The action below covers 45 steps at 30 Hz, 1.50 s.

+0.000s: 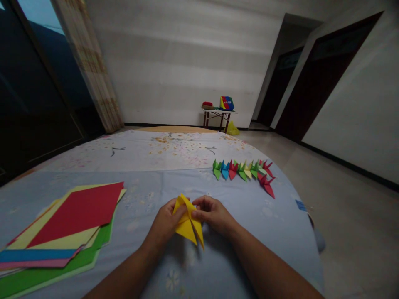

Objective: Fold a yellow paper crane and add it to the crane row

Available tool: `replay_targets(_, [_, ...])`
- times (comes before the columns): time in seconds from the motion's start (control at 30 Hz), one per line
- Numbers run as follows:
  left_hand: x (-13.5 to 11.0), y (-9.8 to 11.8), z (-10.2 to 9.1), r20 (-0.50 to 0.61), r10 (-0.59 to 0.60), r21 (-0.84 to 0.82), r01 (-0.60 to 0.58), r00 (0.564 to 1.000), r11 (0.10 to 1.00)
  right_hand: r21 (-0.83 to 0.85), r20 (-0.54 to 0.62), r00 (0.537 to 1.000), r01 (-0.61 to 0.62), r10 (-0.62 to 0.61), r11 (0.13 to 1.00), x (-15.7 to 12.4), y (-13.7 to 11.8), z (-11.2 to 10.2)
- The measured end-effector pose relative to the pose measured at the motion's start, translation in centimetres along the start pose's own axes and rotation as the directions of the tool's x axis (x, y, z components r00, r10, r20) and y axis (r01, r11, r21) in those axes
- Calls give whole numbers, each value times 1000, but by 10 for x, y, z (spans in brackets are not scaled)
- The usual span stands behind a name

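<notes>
Presently in hand: one piece of yellow paper point(186, 231), folded, part-shaped, held in front of the person over the near side of the tablecloth point(140, 274). Two narrow points, a slit between them, face the person; the upper part is folded into a peak.

Left hand point(166, 219): clamped on the yellow paper from the left, thumb laid across its face, other fingers mostly hidden behind.

Right hand point(215, 212): thumb and forefinger pinched together at the paper's right edge, near the top of the slit.

Step, as judged: mid-fold, the left hand steadying while the right works a flap or crease. Next move, as judged: calls for a firm left hold, the right fingertips lining up the edge and pressing the crease flat, with care not to bend the slim points.

Set apart, far right: a row of folded paper pieces point(232, 170) in green, blue, red and pale yellow, pointed and closely placed; one red piece point(267, 186) lies at its near right end.

Stock, left: a loose stack of coloured sheets point(90, 236), a red sheet point(81, 211) uppermost, with blue, pink and green edges showing beneath.
</notes>
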State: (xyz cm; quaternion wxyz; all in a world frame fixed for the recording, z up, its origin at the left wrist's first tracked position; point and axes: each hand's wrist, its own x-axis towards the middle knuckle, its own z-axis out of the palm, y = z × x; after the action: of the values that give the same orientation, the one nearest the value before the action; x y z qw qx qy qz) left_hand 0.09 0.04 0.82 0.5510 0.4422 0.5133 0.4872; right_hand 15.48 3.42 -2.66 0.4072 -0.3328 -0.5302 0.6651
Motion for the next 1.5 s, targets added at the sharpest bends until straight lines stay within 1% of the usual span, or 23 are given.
replay_targets(0.17, [-2,2,0,98,23,-41,-19,995,999,24,-3,1000,0,0,1000,1,1,-2])
replay_targets(0.2, [-3,3,1,97,19,-24,-16,995,1000,23,-3,1000,5,-5,1000,1,1,-3])
replay_targets(0.37, [-5,6,1,23,13,70,-15,1000,997,-14,-8,1000,0,0,1000,3,4,-4])
replay_targets(0.67, [-4,5,-2,-4,69,171,-67,998,983,-47,-24,1000,-19,18,999,-1,-6,0])
replay_targets(0.73, [-5,8,-1,-10,58,167,-55,998,984,-48,-46,999,-17,14,999,-1,-6,-1])
replay_targets(0.83, [-4,11,1,-27,14,109,-11,1000,994,-30,-76,997,2,-4,1000,0,-7,-2])
replay_targets(1.0, [-3,5,2,-25,-7,109,10,1000,994,-29,-125,992,18,-21,999,0,-11,-3])
replay_targets(1.17, [-4,-2,2,-17,23,109,-21,1000,994,-21,-103,994,14,-17,1000,0,-10,-1])
replay_targets(1.37, [-7,2,2,11,97,219,-97,995,971,-64,-66,998,20,-24,998,1,-6,0])
replay_targets(1.5, [-9,5,5,14,149,291,-146,989,946,-50,-51,998,33,-36,998,0,-7,0])
